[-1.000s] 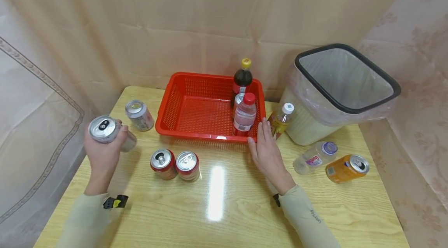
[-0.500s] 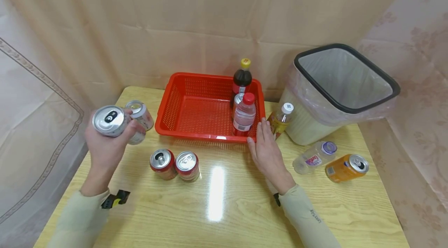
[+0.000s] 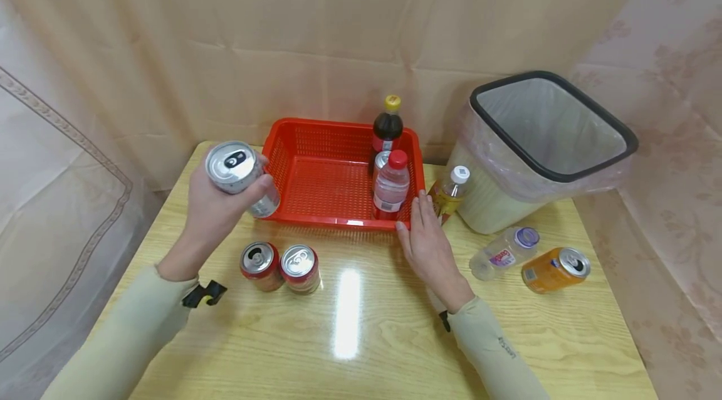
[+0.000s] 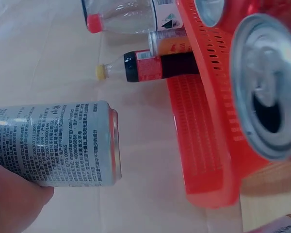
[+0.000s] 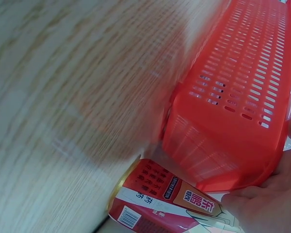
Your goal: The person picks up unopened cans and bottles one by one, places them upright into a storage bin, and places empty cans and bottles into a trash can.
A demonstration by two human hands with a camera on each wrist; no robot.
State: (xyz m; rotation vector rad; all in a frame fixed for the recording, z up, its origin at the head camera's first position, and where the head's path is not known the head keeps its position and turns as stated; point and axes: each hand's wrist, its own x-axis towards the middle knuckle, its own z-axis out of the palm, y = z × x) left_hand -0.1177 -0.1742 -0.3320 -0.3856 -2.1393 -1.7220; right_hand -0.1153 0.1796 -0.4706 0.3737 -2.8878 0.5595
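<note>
My left hand (image 3: 211, 209) grips a silver drink can (image 3: 262, 199), its opened top facing up, at the left end of the red plastic basket (image 3: 316, 222). In the left wrist view the thumb presses along the printed side of this can (image 4: 63, 145). My right hand (image 3: 431, 249) lies with straight fingers against the basket's front right corner. Standing in the basket's right end are a cola bottle (image 3: 387, 126) with a yellow cap, a can (image 3: 379, 160) and a red-capped clear bottle (image 3: 392, 185). The other silver can is hidden behind the left hand in the head view.
Two red cans (image 3: 299, 268) stand before the basket. Right of it are a white-capped bottle (image 3: 451, 190), a lying clear bottle (image 3: 502, 254) and a lying orange can (image 3: 553, 270). A lined bin (image 3: 491, 199) stands at the back right.
My left hand has moved right with the silver can, from the table's left edge to the basket's left end, passing in front of the other silver can. My right hand stays put.
</note>
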